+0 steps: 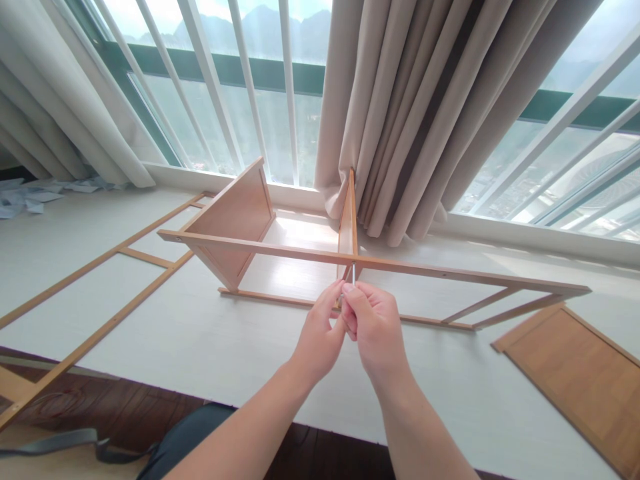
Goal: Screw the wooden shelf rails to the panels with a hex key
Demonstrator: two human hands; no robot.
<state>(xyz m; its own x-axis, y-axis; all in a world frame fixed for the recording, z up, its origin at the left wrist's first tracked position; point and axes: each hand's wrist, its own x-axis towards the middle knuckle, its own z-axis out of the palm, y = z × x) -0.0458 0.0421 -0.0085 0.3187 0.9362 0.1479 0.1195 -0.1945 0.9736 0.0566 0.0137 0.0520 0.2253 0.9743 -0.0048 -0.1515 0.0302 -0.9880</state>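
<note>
Both hands meet at the middle of a partly joined wooden frame (280,251), which stands on its side on the white surface. In my right hand (376,327), the closed fingers grip a thin silver hex key (354,273). Its upper end reaches the frame's long rail, right where a wooden shelf panel (353,207) meets it. My left hand (323,333) is closed in a pinch beside the right one, at the key's lower end; the fingers hide most of that end. Toward the left, a wider wooden panel (233,220) stands fixed between the rails.
Another ladder-like wooden frame (107,327) lies at the left, over the surface's front edge. A loose wooden panel (580,373) rests at the right. Curtains (400,100) hang behind, touching the shelf panel. Papers (35,197) lie far left; a dark strap (75,440) is below.
</note>
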